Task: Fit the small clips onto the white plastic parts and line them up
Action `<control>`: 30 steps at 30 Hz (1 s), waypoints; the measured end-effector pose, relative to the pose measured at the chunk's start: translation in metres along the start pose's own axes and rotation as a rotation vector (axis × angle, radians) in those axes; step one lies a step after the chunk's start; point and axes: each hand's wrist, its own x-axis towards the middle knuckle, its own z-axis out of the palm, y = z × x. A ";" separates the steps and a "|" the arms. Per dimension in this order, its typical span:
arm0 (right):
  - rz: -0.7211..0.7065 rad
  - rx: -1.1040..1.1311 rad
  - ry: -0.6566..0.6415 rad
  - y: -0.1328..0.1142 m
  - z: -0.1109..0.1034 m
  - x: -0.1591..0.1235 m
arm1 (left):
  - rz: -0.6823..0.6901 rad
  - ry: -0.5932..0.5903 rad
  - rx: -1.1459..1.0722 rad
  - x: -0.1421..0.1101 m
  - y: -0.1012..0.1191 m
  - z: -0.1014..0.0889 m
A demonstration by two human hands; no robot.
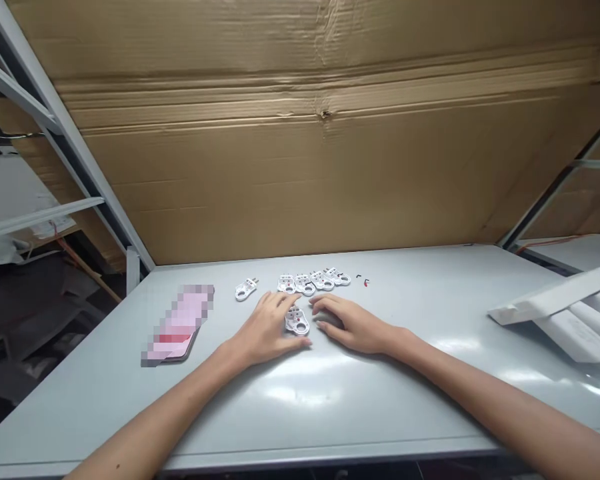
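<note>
My left hand lies flat on the grey table, fingers stretched out, touching a small white plastic part with holes and red marks. My right hand rests palm down just right of that part, fingers loosely extended toward it. Beyond the hands, a row of several similar white parts lies side by side. One more white part sits alone to the left of the row.
A pink flat object, blurred out, lies at the left of the table. White long trays or profiles sit at the right edge. Two tiny dark and red bits lie right of the row. A large cardboard sheet stands behind.
</note>
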 end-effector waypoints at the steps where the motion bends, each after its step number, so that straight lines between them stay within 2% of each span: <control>1: -0.005 -0.007 0.005 0.000 0.000 0.000 | 0.009 -0.004 0.002 -0.001 0.001 -0.002; 6: -0.040 -0.078 0.006 0.002 0.001 -0.002 | 0.043 -0.037 0.048 -0.004 -0.006 -0.011; 13: -0.075 -0.087 -0.034 -0.002 -0.002 -0.004 | 0.040 -0.047 -0.058 -0.004 0.002 -0.001; 21: -0.111 -0.056 0.020 0.000 0.002 -0.004 | 0.102 -0.088 -0.054 -0.005 -0.003 -0.007; 25: -0.089 -0.063 0.054 -0.001 0.003 -0.004 | 0.129 -0.068 -0.058 -0.004 -0.003 -0.003; 30: -0.103 -0.039 0.077 -0.001 0.005 -0.003 | 0.094 -0.029 -0.042 -0.002 0.001 0.001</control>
